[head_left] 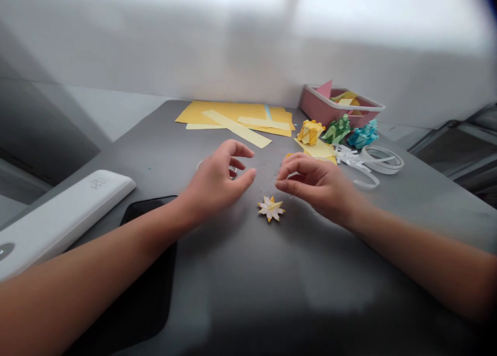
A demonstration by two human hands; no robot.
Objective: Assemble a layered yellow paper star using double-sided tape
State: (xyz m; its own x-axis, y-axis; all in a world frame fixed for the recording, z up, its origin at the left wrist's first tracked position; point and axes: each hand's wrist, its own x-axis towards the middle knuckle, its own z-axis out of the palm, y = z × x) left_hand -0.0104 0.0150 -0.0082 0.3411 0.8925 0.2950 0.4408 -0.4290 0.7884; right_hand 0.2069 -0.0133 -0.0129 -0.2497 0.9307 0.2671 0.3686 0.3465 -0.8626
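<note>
A small folded paper star (271, 208), white with yellow points, lies on the grey table (248, 273) between my two hands. My left hand (217, 182) hovers just left of it with fingers apart and loosely curled, holding nothing. My right hand (314, 182) sits just right of the star, fingers curved and thumb near the fingertips, with nothing visible in it. Neither hand touches the star.
Yellow paper sheets and strips (236, 119) lie at the back. A pink basket (337, 107) holds paper scraps. Yellow (310, 132), green (337, 130) and blue (363, 135) folded pieces sit before it, beside white paper strips (373, 162). A white device (58, 216) and black pad (140, 283) lie left.
</note>
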